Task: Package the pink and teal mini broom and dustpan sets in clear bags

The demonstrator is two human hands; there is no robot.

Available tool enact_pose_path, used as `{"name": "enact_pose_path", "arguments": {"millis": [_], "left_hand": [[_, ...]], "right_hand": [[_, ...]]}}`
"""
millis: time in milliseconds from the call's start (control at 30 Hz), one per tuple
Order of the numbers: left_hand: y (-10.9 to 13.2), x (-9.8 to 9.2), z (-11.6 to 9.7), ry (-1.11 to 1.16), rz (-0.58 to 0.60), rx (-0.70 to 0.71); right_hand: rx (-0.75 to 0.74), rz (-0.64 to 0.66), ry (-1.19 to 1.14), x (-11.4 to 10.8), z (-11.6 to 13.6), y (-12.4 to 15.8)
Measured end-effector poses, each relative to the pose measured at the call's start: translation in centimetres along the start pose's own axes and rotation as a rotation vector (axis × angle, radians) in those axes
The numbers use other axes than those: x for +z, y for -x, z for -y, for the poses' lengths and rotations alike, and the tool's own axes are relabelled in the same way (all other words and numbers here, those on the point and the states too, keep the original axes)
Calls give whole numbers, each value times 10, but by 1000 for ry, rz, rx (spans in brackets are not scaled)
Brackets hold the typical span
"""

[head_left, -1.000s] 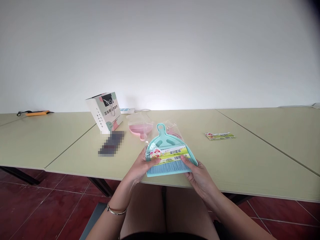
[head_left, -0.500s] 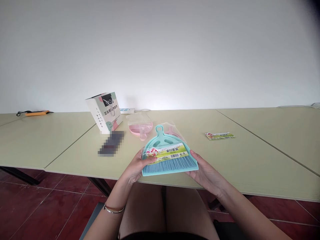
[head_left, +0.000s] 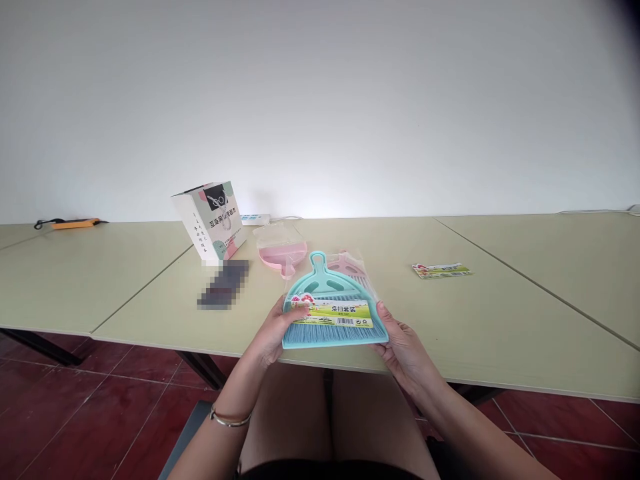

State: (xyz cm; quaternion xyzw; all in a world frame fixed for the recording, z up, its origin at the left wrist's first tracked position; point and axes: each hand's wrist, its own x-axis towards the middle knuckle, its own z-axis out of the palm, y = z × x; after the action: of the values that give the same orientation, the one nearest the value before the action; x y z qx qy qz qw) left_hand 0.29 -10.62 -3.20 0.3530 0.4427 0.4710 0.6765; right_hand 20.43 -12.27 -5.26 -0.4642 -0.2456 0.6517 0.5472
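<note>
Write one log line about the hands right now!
left hand: grips teal dustpan set, left side | right hand: grips right side | set: in clear wrap, over table | behind: pink dustpan

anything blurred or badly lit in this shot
Head view: a mosaic patch hides something flat on the table; head view: the top right corner darkens to a vignette and the wall glows brightest at centre; head view: the teal dustpan set, held by the left hand and right hand, is sharp.

dustpan set [head_left: 325, 285] label reads "桌扫套装", plus barcode; box [head_left: 213, 220] print illegible
</note>
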Motion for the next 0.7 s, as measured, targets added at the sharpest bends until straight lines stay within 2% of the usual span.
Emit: {"name": "enact_pose_path", "arguments": {"millis": [100, 267, 400, 567, 633, 700], "left_hand": [[-3, -2, 4, -1, -32, 23], [-5, -3, 7, -48, -3, 17], [2, -2, 5, -116, 38, -2], [17, -8, 2, -210, 223, -18], [19, -10, 5, -198, 207, 1], [19, -9, 10, -193, 136, 6]], "right_hand": [[34, 10, 27, 1, 5, 6], [57, 168, 30, -4, 9, 18], [63, 75, 40, -12, 3, 18], [52, -23, 92, -16, 1, 13], [50, -27, 114, -16, 2, 13], [59, -31, 132, -15, 4, 15]]}}
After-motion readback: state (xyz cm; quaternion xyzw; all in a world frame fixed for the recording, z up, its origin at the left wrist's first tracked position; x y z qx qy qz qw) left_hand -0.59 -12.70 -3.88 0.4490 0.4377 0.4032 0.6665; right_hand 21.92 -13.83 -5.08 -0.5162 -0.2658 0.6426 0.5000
